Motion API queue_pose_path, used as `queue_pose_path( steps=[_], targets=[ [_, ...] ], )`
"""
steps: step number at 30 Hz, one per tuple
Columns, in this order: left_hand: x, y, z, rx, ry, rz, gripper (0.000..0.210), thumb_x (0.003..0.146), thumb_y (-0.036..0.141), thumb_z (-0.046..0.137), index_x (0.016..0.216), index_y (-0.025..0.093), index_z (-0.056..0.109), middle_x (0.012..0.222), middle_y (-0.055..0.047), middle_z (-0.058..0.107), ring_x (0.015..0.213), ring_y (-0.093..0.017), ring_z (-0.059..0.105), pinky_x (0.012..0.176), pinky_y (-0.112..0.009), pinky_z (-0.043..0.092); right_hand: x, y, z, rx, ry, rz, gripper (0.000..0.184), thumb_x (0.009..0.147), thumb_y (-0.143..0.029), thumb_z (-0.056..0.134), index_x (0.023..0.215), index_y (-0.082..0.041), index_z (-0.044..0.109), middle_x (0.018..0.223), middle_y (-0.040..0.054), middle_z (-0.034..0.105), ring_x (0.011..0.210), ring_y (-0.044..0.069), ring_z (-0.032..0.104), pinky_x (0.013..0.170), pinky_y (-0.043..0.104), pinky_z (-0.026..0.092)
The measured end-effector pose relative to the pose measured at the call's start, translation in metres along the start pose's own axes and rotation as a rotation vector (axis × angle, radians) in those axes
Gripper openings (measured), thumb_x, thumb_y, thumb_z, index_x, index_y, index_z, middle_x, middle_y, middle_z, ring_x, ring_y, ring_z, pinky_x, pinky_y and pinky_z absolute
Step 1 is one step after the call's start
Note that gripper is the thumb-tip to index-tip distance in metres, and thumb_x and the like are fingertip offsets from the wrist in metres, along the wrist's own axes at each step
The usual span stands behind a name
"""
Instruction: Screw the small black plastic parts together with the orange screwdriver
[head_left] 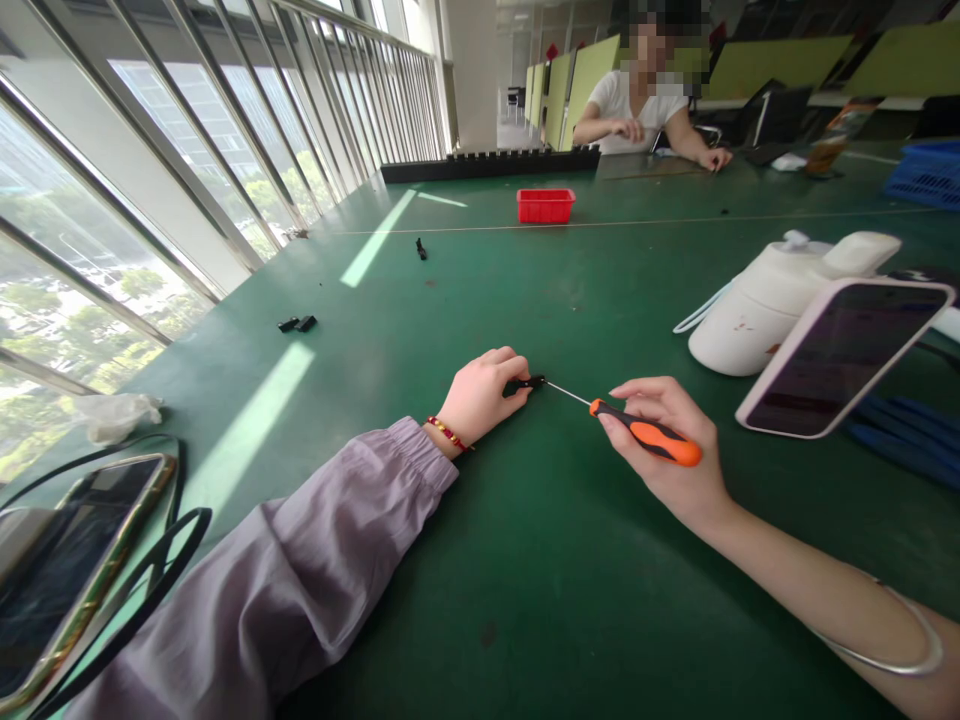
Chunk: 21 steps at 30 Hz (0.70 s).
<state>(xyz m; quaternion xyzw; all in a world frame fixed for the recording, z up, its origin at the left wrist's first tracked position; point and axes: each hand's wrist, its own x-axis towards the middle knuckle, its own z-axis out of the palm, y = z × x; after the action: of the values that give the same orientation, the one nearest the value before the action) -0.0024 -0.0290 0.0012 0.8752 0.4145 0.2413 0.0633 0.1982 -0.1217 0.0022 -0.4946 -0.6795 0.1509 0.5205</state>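
Near the middle of the green table (480, 560), my left hand (487, 392) pinches a small black part (534, 382) whose exact kind I cannot make out. My right hand (667, 440) has its fingers closed round the orange and black handle of a screwdriver (660, 441). The thin metal shaft points left, and its tip meets the right end of the black part. My left fingers cover some of that part. Farther off to the left lie small black pieces (298, 324), and another small black piece (421, 249) is beyond them.
A red bin (546, 206) and a long black strip (487, 164) stand at the far side, where a person (637, 110) sits. On the right are a white bottle (757, 305), a propped phone (844, 360) and a blue basket (926, 175). Another phone (82, 560) with a black cord lies left.
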Motion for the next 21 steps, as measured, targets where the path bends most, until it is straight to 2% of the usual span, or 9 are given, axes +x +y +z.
queue_pose_path(
  steps=[4, 7, 10, 13, 18, 21],
  targets=[
    [0.0001, 0.0003, 0.0001, 0.016, 0.001, 0.001, 0.004, 0.078, 0.019, 0.057, 0.081, 0.020, 0.059, 0.091, -0.001, 0.063, 0.083, -0.015, 0.058, 0.070, -0.025, 0.045, 0.0007, 0.0003, 0.0013, 0.061, 0.068, -0.011, 0.028, 0.075, -0.017, 0.065, 0.099, -0.023, 0.052, 0.067, -0.0047, 0.054, 0.060, 0.012, 0.056, 0.059, 0.026, 0.047],
    [0.0001, 0.0006, -0.0001, 0.023, 0.004, 0.008, 0.004, 0.078, 0.019, 0.057, 0.081, 0.020, 0.059, 0.092, 0.000, 0.063, 0.083, -0.015, 0.058, 0.070, -0.024, 0.044, 0.0007, 0.0021, 0.0010, 0.051, 0.059, -0.035, 0.034, 0.073, -0.016, 0.066, 0.103, -0.023, 0.052, 0.072, -0.0036, 0.052, 0.064, 0.013, 0.055, 0.064, 0.028, 0.049],
    [0.0000, 0.0002, 0.0000, 0.027, 0.007, 0.015, 0.004, 0.078, 0.018, 0.057, 0.081, 0.020, 0.059, 0.091, 0.000, 0.062, 0.083, -0.015, 0.058, 0.070, -0.025, 0.044, -0.0015, 0.0034, -0.0005, -0.013, -0.014, -0.002, 0.022, 0.076, -0.021, 0.066, 0.095, -0.024, 0.055, 0.063, -0.0044, 0.055, 0.060, 0.013, 0.056, 0.060, 0.028, 0.047],
    [0.0003, -0.0006, 0.0003, 0.026, 0.007, 0.018, 0.003, 0.078, 0.019, 0.058, 0.081, 0.020, 0.059, 0.091, 0.000, 0.062, 0.083, -0.015, 0.058, 0.070, -0.025, 0.044, -0.0032, 0.0034, -0.0005, -0.028, -0.025, -0.001, 0.016, 0.077, -0.022, 0.065, 0.090, -0.024, 0.056, 0.068, -0.0023, 0.062, 0.062, 0.014, 0.060, 0.060, 0.027, 0.049],
    [0.0011, -0.0014, 0.0004, 0.019, 0.002, 0.022, 0.003, 0.078, 0.018, 0.058, 0.081, 0.020, 0.059, 0.091, 0.000, 0.063, 0.084, -0.014, 0.058, 0.070, -0.025, 0.044, -0.0006, 0.0032, 0.0017, 0.038, 0.072, -0.071, 0.032, 0.073, -0.014, 0.066, 0.101, -0.023, 0.053, 0.076, -0.0018, 0.055, 0.066, 0.013, 0.057, 0.064, 0.027, 0.050],
    [0.0008, -0.0011, 0.0005, 0.022, 0.003, 0.021, 0.003, 0.079, 0.018, 0.057, 0.081, 0.020, 0.059, 0.092, 0.000, 0.063, 0.084, -0.014, 0.058, 0.069, -0.025, 0.044, 0.0003, 0.0028, 0.0006, 0.054, 0.027, -0.061, 0.034, 0.074, -0.014, 0.065, 0.104, -0.023, 0.052, 0.071, -0.0036, 0.052, 0.064, 0.013, 0.055, 0.064, 0.028, 0.049]
  ],
)
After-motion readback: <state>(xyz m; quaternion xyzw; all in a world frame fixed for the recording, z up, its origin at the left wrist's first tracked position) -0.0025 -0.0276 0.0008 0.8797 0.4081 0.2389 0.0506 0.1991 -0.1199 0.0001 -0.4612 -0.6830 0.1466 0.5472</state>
